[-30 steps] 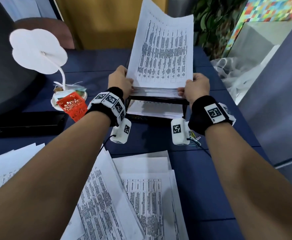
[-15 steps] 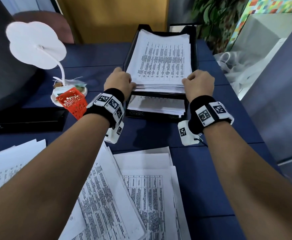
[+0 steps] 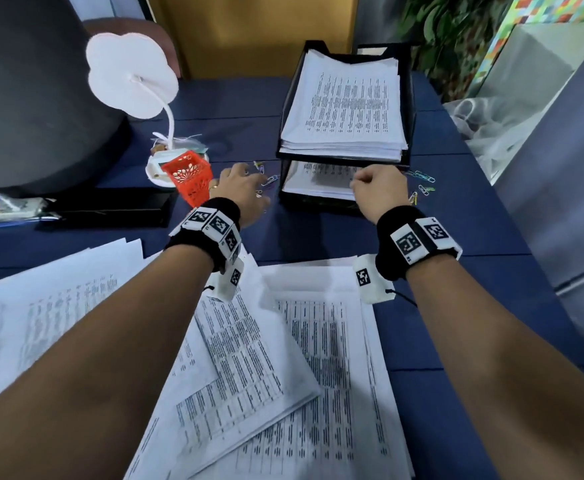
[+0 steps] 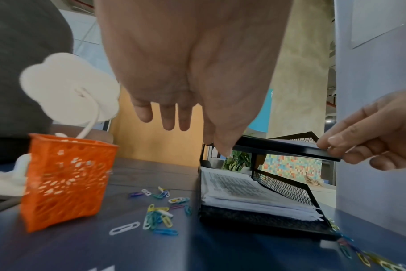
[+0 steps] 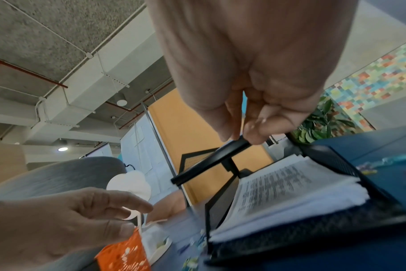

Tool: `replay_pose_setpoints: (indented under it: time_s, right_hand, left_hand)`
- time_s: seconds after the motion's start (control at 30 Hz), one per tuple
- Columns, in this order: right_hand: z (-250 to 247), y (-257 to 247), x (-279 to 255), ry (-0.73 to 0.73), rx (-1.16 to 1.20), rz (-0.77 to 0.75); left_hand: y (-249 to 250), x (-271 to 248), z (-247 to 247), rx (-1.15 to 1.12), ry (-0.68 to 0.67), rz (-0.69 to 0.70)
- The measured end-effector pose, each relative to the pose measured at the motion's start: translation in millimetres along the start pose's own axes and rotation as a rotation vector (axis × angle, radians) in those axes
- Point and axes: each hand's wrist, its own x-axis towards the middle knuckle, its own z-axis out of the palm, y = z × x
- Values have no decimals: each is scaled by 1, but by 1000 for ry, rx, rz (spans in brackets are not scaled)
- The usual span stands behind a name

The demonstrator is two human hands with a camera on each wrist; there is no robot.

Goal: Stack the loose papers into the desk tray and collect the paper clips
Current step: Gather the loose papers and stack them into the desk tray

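Stacked papers (image 3: 346,105) in tray (image 3: 411,98)

I'm sitting at a dark blue desk (image 3: 318,244) with a mustard-orange wall panel (image 3: 249,32) right behind it. Off to my right a leafy green plant (image 3: 446,26) is poking out next to a wall of colorful little mosaic squares (image 3: 560,8), and a pale grey partition (image 3: 567,174) is running along that side. Overhead, a rough concrete ceiling (image 5: 46,33) is showing pipes and a small round light (image 5: 62,149) is glowing.
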Motion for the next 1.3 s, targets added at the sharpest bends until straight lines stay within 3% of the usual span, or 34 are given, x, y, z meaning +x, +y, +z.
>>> replay_pose_setpoints:
  time_s: [0.43, 0.97, 1.1, 1.3]
  right_hand:
    - [92, -29, -100, -272, -14, 61]
    - [216, -86, -170, -496, -112, 119]
    - [229, -99, -179, -529, -76, 172]
    - [233, -110, -173, -606, -108, 211]
  left_hand:
    - [-114, -86, 32, 78, -279, -151]
    - [-262, -157, 40, -113, -276, -373]
    - [-287, -167, 40, -152, -281, -502]
    - [-329, -170, 37, -157, -229, -806]
